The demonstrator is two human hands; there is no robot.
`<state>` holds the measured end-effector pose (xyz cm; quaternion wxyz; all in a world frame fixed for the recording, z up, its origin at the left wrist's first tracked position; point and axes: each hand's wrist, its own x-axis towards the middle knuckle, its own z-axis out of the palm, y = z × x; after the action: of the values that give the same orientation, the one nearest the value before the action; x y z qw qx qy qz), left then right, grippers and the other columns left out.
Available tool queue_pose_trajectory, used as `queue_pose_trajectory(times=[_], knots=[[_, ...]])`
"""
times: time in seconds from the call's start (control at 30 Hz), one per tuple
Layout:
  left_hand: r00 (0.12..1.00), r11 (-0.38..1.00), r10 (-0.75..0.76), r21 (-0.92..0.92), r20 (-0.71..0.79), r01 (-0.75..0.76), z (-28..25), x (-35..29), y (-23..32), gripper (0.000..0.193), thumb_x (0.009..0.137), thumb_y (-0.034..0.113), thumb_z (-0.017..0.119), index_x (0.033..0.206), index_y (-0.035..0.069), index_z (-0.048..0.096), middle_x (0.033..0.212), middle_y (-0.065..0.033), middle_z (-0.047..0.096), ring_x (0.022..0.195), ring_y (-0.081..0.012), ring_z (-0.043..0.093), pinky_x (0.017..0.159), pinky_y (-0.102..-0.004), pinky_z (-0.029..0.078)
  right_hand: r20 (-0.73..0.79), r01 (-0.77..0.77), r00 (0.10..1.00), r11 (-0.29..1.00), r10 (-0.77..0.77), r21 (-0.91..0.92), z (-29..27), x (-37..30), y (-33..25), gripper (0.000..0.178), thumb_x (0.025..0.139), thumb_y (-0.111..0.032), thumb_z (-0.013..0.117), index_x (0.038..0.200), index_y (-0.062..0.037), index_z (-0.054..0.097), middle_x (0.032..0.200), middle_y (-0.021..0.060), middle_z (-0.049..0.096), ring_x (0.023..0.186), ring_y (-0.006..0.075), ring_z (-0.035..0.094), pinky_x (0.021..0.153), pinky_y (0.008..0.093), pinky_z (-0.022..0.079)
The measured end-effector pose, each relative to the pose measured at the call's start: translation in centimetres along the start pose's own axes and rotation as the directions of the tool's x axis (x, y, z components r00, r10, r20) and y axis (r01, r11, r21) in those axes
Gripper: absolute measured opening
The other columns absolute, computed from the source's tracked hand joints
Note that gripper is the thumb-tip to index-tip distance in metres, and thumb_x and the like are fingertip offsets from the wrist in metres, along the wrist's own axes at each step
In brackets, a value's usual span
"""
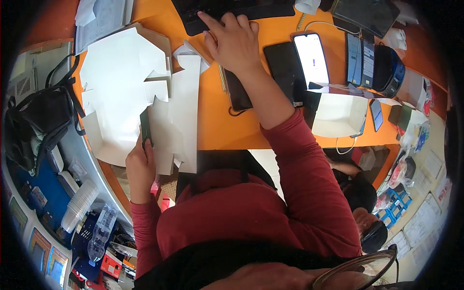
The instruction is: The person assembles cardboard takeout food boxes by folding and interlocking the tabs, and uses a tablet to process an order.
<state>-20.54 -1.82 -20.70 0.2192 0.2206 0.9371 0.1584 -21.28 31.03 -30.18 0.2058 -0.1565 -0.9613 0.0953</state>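
Note:
My left hand (140, 166) is closed around a dark, slim, flat object (145, 126), which looks like a phone seen edge-on. That object stands over unfolded white cardboard (116, 67) on the left of the orange table. My right hand (237, 43) reaches to the far edge with its index finger stretched out onto a black keyboard-like device (241, 10). The other fingers are loosely bent, and nothing shows in them. Beneath my right wrist, a dark phone (238, 92) lies partly hidden.
Right of my forearm are a black phone (282, 67), a lit phone (311, 58) and an open white box (340, 116). Cables cross the orange table (227, 135). A black bag (41, 116) hangs at left. Another person (360, 193) is at lower right.

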Motion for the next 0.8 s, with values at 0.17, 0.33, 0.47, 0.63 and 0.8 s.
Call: queue_pose_trajectory(times=[0.17, 0.33, 0.47, 0.63, 0.8], knots=[[1.0, 1.0, -0.01, 0.005, 0.019, 0.01, 0.08, -0.06, -0.43, 0.041, 0.098, 0.014, 0.047, 0.137, 0.001, 0.049, 0.066, -0.0207, 0.06, 0.055, -0.0342, 0.06, 0.053, -0.0411, 0.046, 0.049, -0.007, 0.999, 1.0, 0.008, -0.025, -0.26, 0.06, -0.16, 0.046, 0.091, -0.034, 0.058, 0.137, -0.0343, 0.054, 0.098, 0.0053, 0.057, 0.093, 0.0223, 0.049, 0.08, 0.0411, 0.033], [1.0, 1.0, -0.008, -0.006, 0.008, 0.008, 0.15, -0.06, -0.31, 0.042, 0.098, 0.014, 0.047, 0.138, 0.001, 0.049, 0.067, -0.021, 0.06, 0.056, -0.0348, 0.06, 0.053, -0.0412, 0.046, 0.051, -0.028, 0.998, 0.999, 0.029, -0.021, 0.03, 0.18, -0.18, 0.047, 0.09, -0.034, 0.058, 0.137, -0.0336, 0.053, 0.099, 0.0062, 0.056, 0.093, 0.0233, 0.049, 0.08, 0.042, 0.032], [1.0, 1.0, 0.012, 0.008, -0.005, -0.012, 0.21, -0.01, -0.27, 0.04, 0.098, 0.013, 0.047, 0.137, 0.001, 0.05, 0.066, -0.021, 0.06, 0.055, -0.0347, 0.06, 0.053, -0.0412, 0.046, 0.018, -0.074, 0.997, 0.997, 0.075, -0.021, 0.02, 0.03, -0.07, 0.048, 0.09, -0.034, 0.058, 0.138, -0.031, 0.054, 0.097, 0.0059, 0.056, 0.092, 0.0234, 0.049, 0.08, 0.0423, 0.032], [1.0, 1.0, 0.015, 0.021, -0.014, -0.015, 0.25, 0.06, -0.22, 0.04, 0.098, 0.013, 0.048, 0.136, 0.001, 0.051, 0.063, -0.0214, 0.058, 0.053, -0.0338, 0.059, 0.052, -0.0415, 0.045, -0.045, -0.064, 0.997, 0.998, 0.065, 0.02, 0.0, 0.03, 0.05, 0.045, 0.09, -0.033, 0.058, 0.135, -0.0281, 0.056, 0.096, 0.005, 0.056, 0.092, 0.023, 0.049, 0.079, 0.0425, 0.032], [1.0, 0.999, 0.016, 0.041, -0.008, -0.016, 0.3, 0.07, -0.37, 0.041, 0.098, 0.013, 0.048, 0.136, 0.0, 0.05, 0.06, -0.021, 0.055, 0.05, -0.033, 0.057, 0.051, -0.0414, 0.043, -0.082, -0.046, 0.995, 0.999, 0.047, 0.017, 0.29, -0.09, 0.15, 0.041, 0.09, -0.031, 0.059, 0.13, -0.0252, 0.06, 0.096, 0.0048, 0.057, 0.092, 0.0227, 0.05, 0.079, 0.0429, 0.033]])
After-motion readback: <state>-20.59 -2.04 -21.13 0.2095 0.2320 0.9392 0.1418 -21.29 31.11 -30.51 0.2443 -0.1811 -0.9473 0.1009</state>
